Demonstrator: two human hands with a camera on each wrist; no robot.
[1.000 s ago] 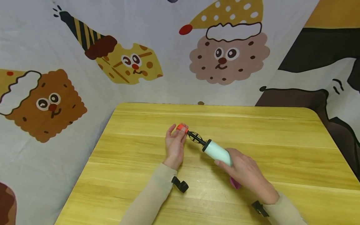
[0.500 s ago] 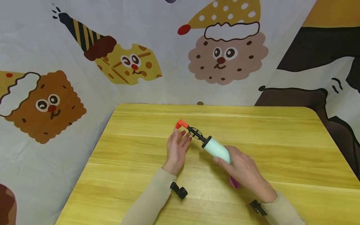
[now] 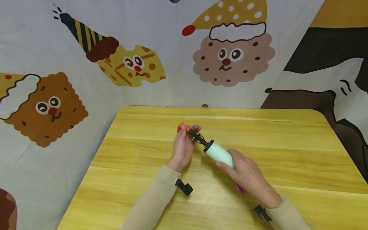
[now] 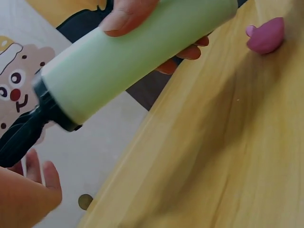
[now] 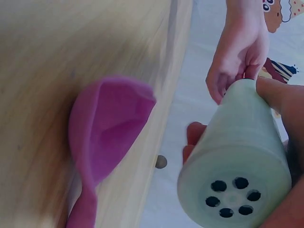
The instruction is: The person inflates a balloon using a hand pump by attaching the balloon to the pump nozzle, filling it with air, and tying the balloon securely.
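Observation:
A mint-green balloon pump is held slantwise above the table, its black cage-like stem and orange-red tip pointing to the far left. My right hand grips the green barrel, thumb along its near side. At the other end, my left hand pinches the orange-red tip, the thumb on it and the other fingers behind. Several round holes show in the barrel's end face in the right wrist view. A limp magenta balloon lies on the table below my right hand, mostly hidden in the head view.
The wooden table has rounded far corners. Behind it and on the left hangs a pale cloth printed with cartoon biscuits and cheese. A small black wrist mount sits by the left cuff, another black mount by the right.
My left hand loosened from the orange-red tip, its fingers spreading, and now pinches it again with the thumb in front. The pump has shifted slightly left; my right hand keeps its grip.

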